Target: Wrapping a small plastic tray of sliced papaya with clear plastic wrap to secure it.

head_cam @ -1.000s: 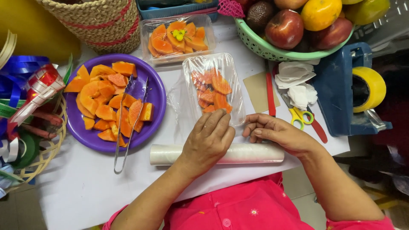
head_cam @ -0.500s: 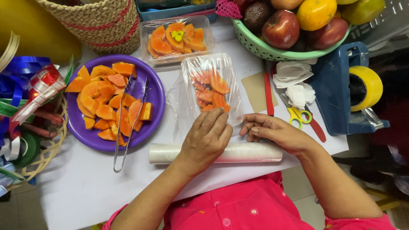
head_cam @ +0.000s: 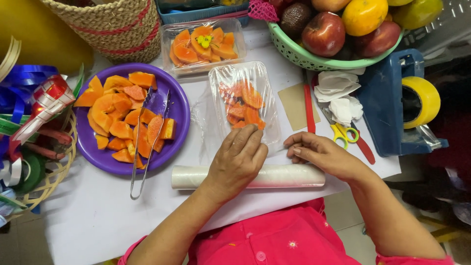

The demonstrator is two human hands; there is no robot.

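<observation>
resting left hand [head_cam: 239,159] flat on wrapped tray [head_cam: 244,100], right hand [head_cam: 321,154] curled beside

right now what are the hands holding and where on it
Left hand presses flat on the wrapped fruit tray's near edge. Right hand pinches the cling film there; the grip is hard to see.

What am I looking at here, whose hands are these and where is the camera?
The picture comes from a camera worn on a person's head, looking down at their own two bare hands over a white table. The left hand presses on film at the near end of a clear tray of orange fruit pieces. The right hand pinches the film beside it. A film roll lies under both. To the left sits a purple plate of fruit with tongs; scissors lie to the right.
</observation>
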